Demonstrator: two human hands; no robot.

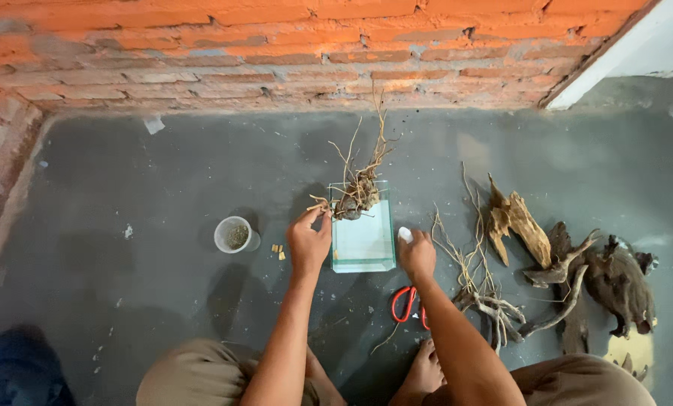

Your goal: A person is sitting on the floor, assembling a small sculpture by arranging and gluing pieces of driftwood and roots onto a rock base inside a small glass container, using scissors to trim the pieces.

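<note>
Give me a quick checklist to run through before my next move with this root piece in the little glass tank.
1. Left hand has hold of the branchy root piece: ok, fingertips pinch a twig at its left side.
2. Root piece inside the glass tank: ok, it sits at the far end, twigs sticking up past the rim.
3. Right hand free: not ok, it holds a small white object; what it is, cannot tell.
4. Red-handled scissors in reach: ok, on the floor under the right forearm.
5. Spare roots nearby: ok, right of the tank.
6. Small cup upright: ok.
</note>
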